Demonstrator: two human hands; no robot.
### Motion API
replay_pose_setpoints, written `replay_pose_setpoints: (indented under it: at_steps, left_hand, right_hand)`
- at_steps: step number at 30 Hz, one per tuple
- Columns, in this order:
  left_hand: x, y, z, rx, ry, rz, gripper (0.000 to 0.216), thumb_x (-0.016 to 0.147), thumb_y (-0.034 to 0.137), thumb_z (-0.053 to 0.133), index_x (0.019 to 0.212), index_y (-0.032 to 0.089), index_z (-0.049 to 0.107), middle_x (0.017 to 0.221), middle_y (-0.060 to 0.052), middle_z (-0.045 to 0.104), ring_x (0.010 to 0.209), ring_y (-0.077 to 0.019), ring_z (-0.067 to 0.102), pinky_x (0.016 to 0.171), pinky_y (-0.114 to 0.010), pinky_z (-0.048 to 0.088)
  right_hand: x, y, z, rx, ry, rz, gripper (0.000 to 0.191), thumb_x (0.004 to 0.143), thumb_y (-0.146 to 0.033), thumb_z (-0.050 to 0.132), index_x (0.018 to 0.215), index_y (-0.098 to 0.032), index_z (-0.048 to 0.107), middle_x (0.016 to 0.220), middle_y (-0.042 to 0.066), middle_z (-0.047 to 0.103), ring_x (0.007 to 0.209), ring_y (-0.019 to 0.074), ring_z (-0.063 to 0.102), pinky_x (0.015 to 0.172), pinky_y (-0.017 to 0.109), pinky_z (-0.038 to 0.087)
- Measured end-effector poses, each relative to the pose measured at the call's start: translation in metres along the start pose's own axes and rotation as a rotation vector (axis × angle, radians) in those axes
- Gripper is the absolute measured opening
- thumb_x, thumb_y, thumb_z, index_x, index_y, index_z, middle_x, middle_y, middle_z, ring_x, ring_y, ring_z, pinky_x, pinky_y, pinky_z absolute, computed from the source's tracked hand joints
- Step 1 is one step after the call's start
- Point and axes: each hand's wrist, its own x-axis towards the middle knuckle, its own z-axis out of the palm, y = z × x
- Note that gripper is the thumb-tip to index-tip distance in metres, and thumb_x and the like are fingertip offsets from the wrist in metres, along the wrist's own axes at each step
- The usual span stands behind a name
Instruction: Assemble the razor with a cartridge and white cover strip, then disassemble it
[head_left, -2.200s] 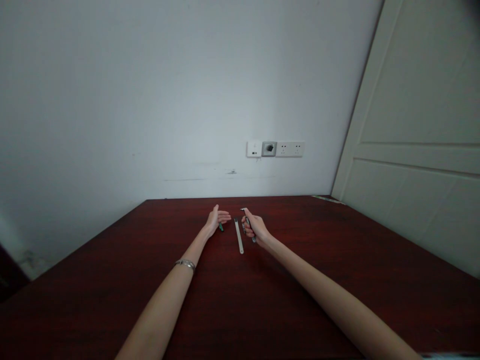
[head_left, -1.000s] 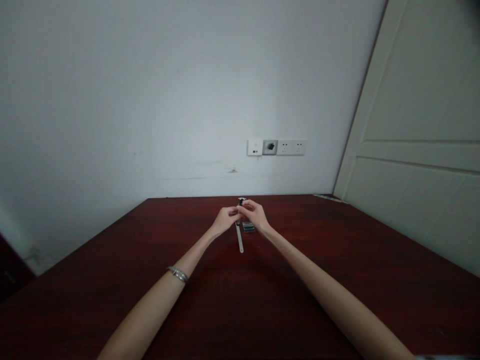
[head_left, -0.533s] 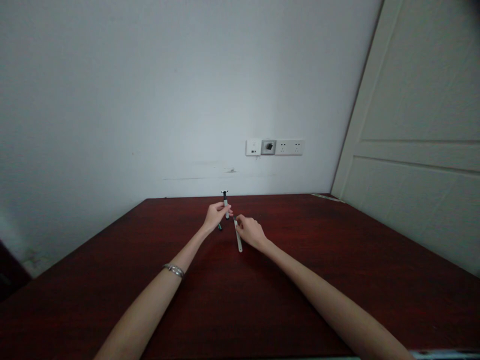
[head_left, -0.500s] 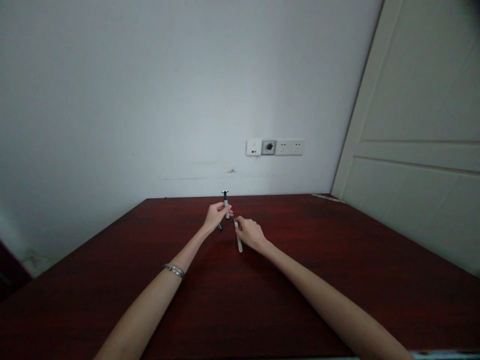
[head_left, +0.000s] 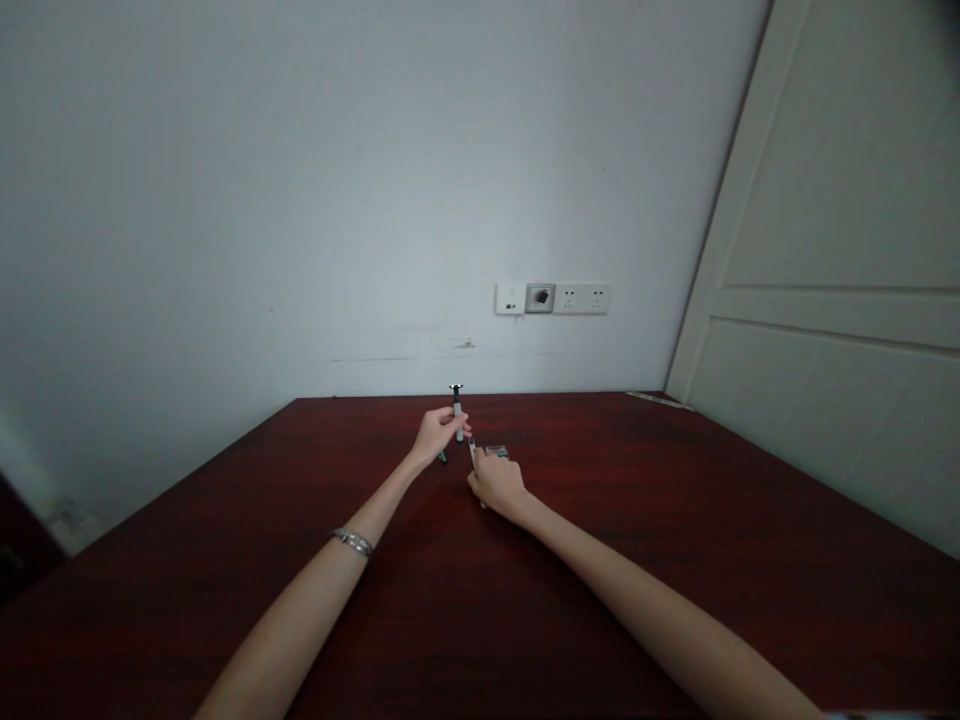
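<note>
My left hand is closed round a thin stick-like tool that stands upright, its dark round head above my fingers. A small green-tipped piece shows just below that hand. My right hand rests low on the dark red table with its fingers curled over a long pale strip; only the strip's far end shows. A small grey block lies just beyond my right hand. A silver bracelet is on my left wrist.
A white wall rises behind the table with a row of sockets. A cream door stands at the right, close to the table's far right corner. A thin pale item lies at that corner.
The upright tool passed from my right hand to my left. My right hand then dropped onto the pale strip and slid toward me along it, uncovering the small grey block.
</note>
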Motion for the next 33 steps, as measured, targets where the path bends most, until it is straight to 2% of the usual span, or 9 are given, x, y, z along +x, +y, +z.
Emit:
replay_pose_setpoints:
  at_steps: [10,14,18,21,23,25,28,33]
  left_hand:
    - [0.001,-0.004,-0.001,-0.007,-0.012,-0.018,0.026,0.075,0.037,0.061,0.076,0.010,0.059,0.068,-0.007,0.067,0.059,-0.0162,0.064,0.056,-0.026,0.050]
    - [0.000,-0.009,-0.001,0.018,-0.034,0.004,0.025,0.076,0.035,0.059,0.080,0.010,0.059,0.069,-0.007,0.066,0.060,-0.0160,0.064,0.057,-0.026,0.049]
    - [-0.003,-0.015,0.004,0.073,-0.042,0.028,0.024,0.077,0.035,0.056,0.079,0.011,0.058,0.070,-0.006,0.065,0.062,-0.0154,0.064,0.060,-0.026,0.049]
    - [-0.005,-0.018,0.008,0.119,-0.046,0.054,0.019,0.078,0.032,0.055,0.081,0.012,0.056,0.072,-0.005,0.064,0.063,-0.0144,0.063,0.062,-0.026,0.049]
    - [-0.006,-0.020,0.010,0.154,-0.052,0.077,0.016,0.078,0.029,0.053,0.081,0.013,0.056,0.073,-0.005,0.064,0.064,-0.0139,0.063,0.062,-0.025,0.049]
    - [-0.006,-0.022,0.011,0.174,-0.055,0.091,0.014,0.078,0.026,0.052,0.083,0.014,0.055,0.074,-0.004,0.063,0.064,-0.0133,0.063,0.062,-0.025,0.049]
    - [-0.005,-0.026,0.010,0.174,-0.051,0.093,0.014,0.078,0.024,0.052,0.087,0.014,0.054,0.077,-0.004,0.063,0.063,-0.0123,0.062,0.061,-0.024,0.048]
    - [-0.005,-0.029,0.008,0.189,-0.050,0.106,0.013,0.077,0.025,0.051,0.086,0.015,0.051,0.073,-0.002,0.061,0.059,-0.0113,0.060,0.059,-0.024,0.048]
  right_hand:
    - [0.007,0.010,-0.014,0.113,-0.056,0.015,0.029,0.080,-0.023,0.043,0.105,-0.017,0.057,0.097,0.014,0.065,0.088,0.0250,0.062,0.069,0.031,0.044]
    - [0.021,0.033,-0.022,0.255,0.059,0.031,0.033,0.082,-0.021,0.042,0.112,-0.020,0.056,0.098,0.011,0.065,0.087,0.0210,0.061,0.071,0.028,0.042]
    - [0.038,0.066,-0.025,0.467,0.118,0.014,0.028,0.082,-0.019,0.040,0.100,-0.017,0.062,0.076,0.006,0.065,0.067,0.0152,0.060,0.064,0.024,0.042]
    - [0.044,0.092,-0.029,0.561,0.326,-0.023,0.033,0.083,-0.017,0.037,0.109,-0.016,0.058,0.074,0.003,0.063,0.063,0.0132,0.057,0.064,0.024,0.043]
    - [0.044,0.106,-0.034,0.525,0.449,-0.074,0.038,0.084,-0.017,0.036,0.117,-0.017,0.054,0.081,0.005,0.062,0.068,0.0142,0.057,0.068,0.025,0.044]
    - [0.040,0.116,-0.039,0.440,0.499,-0.126,0.041,0.084,-0.017,0.036,0.121,-0.017,0.052,0.087,0.007,0.061,0.074,0.0157,0.056,0.072,0.027,0.044]
    - [0.033,0.120,-0.045,0.319,0.490,-0.159,0.044,0.085,-0.016,0.035,0.127,-0.021,0.048,0.094,0.008,0.060,0.079,0.0168,0.056,0.074,0.027,0.043]
    - [0.026,0.104,-0.050,0.197,0.446,-0.244,0.050,0.086,-0.011,0.032,0.133,-0.025,0.042,0.100,0.007,0.057,0.084,0.0166,0.054,0.079,0.027,0.041]
